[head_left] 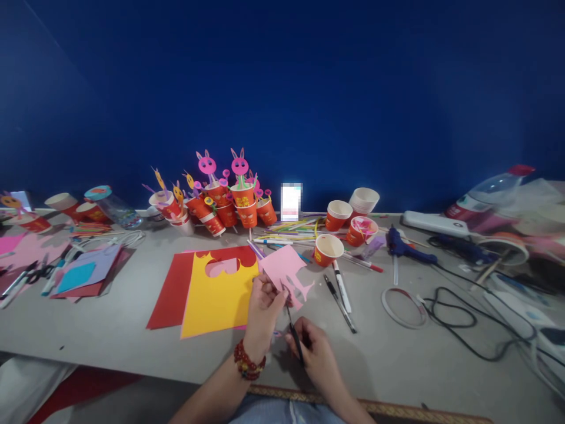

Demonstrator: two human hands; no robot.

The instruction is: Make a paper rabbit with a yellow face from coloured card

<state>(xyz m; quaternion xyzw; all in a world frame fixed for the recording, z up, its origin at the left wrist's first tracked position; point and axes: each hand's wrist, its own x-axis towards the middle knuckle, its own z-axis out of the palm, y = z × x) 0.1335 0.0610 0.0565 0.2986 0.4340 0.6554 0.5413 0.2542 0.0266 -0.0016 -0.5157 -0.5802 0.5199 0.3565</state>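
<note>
Pinched in my left hand [265,298] is a sheet of pink paper [285,265], its lower right part cut into ragged strips. A pair of black-handled scissors [295,335] is gripped in my right hand [312,347], with the blades pointing up toward the paper's lower edge. Whether the blades touch the paper I cannot tell. Left of my hands lie sheets of yellow paper [220,306] and red paper [170,294], with a pink offcut [223,268] on top. A red bead bracelet [249,360] circles my left wrist.
Decorated red paper cups [245,203] with pink rabbit faces stand along the wall. More cups [329,250], pens [342,288] and coloured strips [295,227] lie farther back. To the right are a blue glue gun [410,250], a tape ring [404,307] and black cables [459,318].
</note>
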